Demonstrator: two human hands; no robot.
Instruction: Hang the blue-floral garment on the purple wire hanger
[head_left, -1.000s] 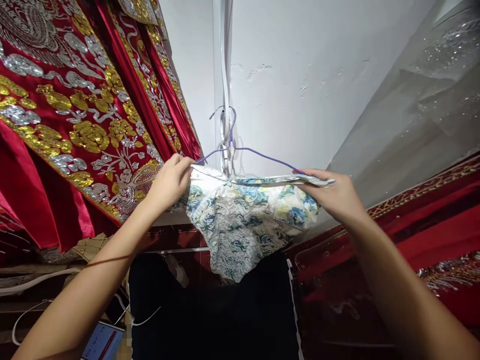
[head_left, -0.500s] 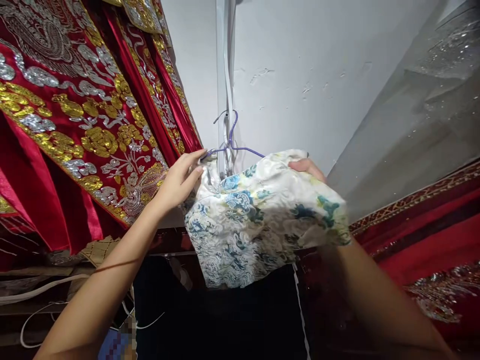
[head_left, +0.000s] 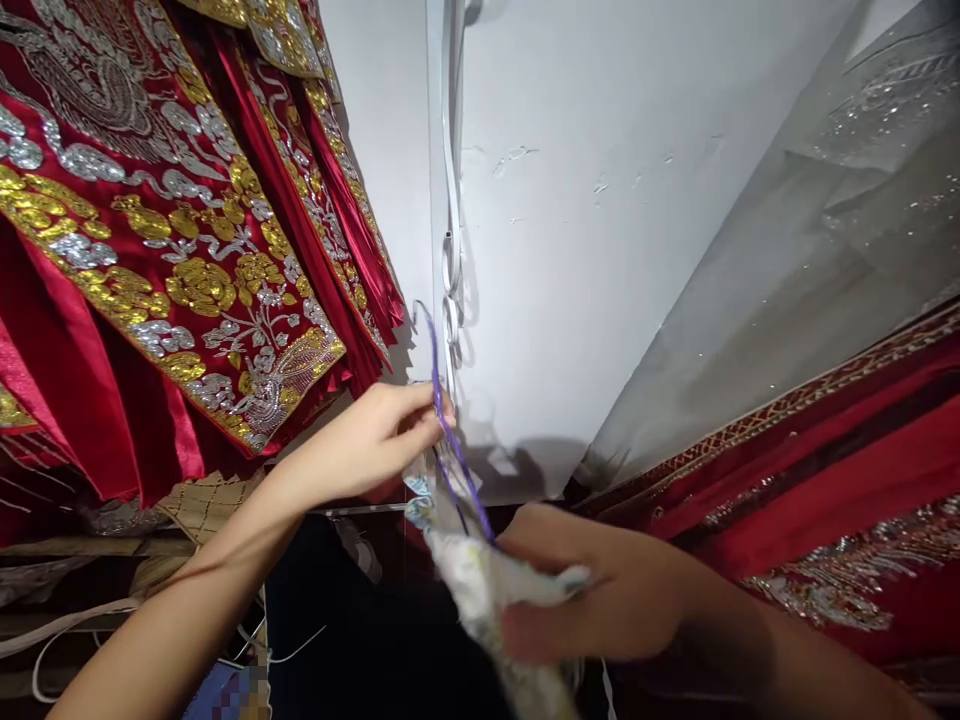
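A white top with blue and green floral print (head_left: pixel 461 560) hangs on a purple wire hanger (head_left: pixel 436 370), seen almost edge-on. My left hand (head_left: pixel 397 435) pinches the far shoulder of the top and the hanger between thumb and fingers. My right hand (head_left: pixel 600 590), somewhat blurred, is closed round the near shoulder of the top, beside the lower end of the hanger. The hanger's hook points upward, apart from the white strap on the wall. Much of the top's body is hidden behind my right hand or lost in blur.
Red garments with gold and silver embroidery (head_left: pixel 202 285) hang at the left. A looped white strap (head_left: pixel 451 180) runs down the white wall (head_left: pixel 570 300). Sheer sparkly fabric (head_left: pixel 840 250) and red cloth (head_left: pixel 847 480) are at the right. Dark cloth (head_left: pixel 360 640) lies below.
The top and hanger have come down and turned from facing me to edge-on. My right hand has swung down and toward me; my left hand has moved slightly down and right.
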